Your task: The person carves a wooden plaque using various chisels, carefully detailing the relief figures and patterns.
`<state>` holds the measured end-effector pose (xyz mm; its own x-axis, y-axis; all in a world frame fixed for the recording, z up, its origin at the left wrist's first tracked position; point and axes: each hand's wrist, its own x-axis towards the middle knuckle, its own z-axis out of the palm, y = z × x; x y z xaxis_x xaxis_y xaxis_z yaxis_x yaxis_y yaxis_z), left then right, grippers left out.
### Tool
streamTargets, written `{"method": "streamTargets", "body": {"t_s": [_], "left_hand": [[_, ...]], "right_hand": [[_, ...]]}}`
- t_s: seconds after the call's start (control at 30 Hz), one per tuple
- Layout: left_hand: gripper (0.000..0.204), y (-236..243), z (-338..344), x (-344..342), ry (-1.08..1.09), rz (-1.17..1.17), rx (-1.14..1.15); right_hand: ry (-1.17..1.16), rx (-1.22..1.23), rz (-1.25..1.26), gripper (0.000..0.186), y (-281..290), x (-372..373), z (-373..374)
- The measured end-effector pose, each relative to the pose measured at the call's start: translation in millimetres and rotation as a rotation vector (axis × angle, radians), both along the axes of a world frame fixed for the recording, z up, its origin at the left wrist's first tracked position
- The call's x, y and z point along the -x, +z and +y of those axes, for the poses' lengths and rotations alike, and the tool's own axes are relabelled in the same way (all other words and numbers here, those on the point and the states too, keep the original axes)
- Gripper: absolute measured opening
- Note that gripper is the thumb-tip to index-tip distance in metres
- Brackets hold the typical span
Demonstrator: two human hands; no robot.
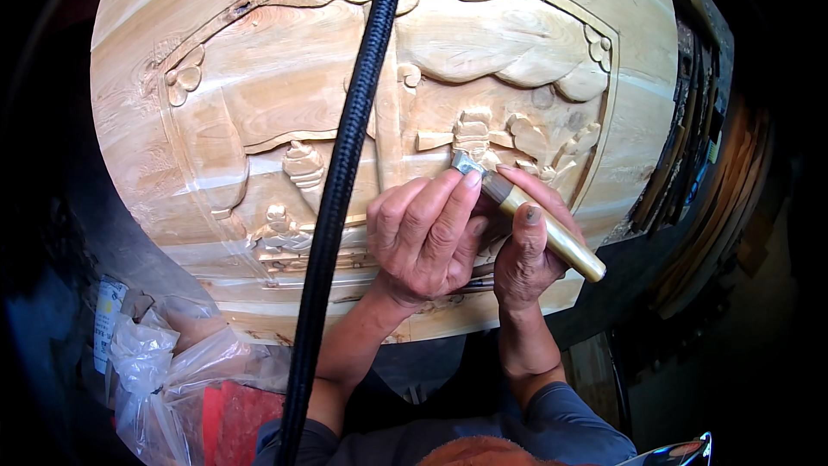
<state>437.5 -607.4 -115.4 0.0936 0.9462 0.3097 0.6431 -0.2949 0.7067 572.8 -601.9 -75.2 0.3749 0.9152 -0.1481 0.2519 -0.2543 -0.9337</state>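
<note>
A wood carving chisel (565, 246) with a pale handle and a metal blade slants across the carved wooden panel (285, 43). My right hand (526, 263) is closed round its handle, thumb lying along the side. The fingertips of my left hand (427, 233) press on the chisel close to the blade, while the rest of that hand rests over the carving. The blade's edge meets the wood just below a small raised carved figure (473, 134). My left fingers partly hide the lower carving.
A black braided cable (349, 138) hangs across the view in front of the panel. At the right, several long tools (686, 129) lie in a dark row beside the panel. Clear plastic bags (155, 380) and a red item (246, 418) sit at the lower left.
</note>
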Motion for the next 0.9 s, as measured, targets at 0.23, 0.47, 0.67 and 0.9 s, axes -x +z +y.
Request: {"method": "streamTargets", "body": {"t_s": [0.23, 0.47, 0.67, 0.9], "left_hand": [[0.041, -0.2, -0.2, -0.4, 0.007, -0.002, 0.006], [0.041, -0.1, 0.8, -1.3, 0.004, 0.0, -0.002], [0.041, 0.6, 1.2, -1.2, 0.003, 0.006, 0.006], [0.04, 0.5, 1.5, -0.4, -0.012, 0.003, 0.005]], "right_hand": [[0.004, -0.004, -0.013, 0.034, -0.8, 0.1, 0.8], [-0.014, -0.022, -0.023, 0.033, -1.9, 0.7, -0.4], [-0.009, -0.034, -0.042, 0.033, -2.7, 0.5, 0.6], [-0.02, -0.012, -0.057, 0.034, -0.4, -0.9, -1.7]]}}
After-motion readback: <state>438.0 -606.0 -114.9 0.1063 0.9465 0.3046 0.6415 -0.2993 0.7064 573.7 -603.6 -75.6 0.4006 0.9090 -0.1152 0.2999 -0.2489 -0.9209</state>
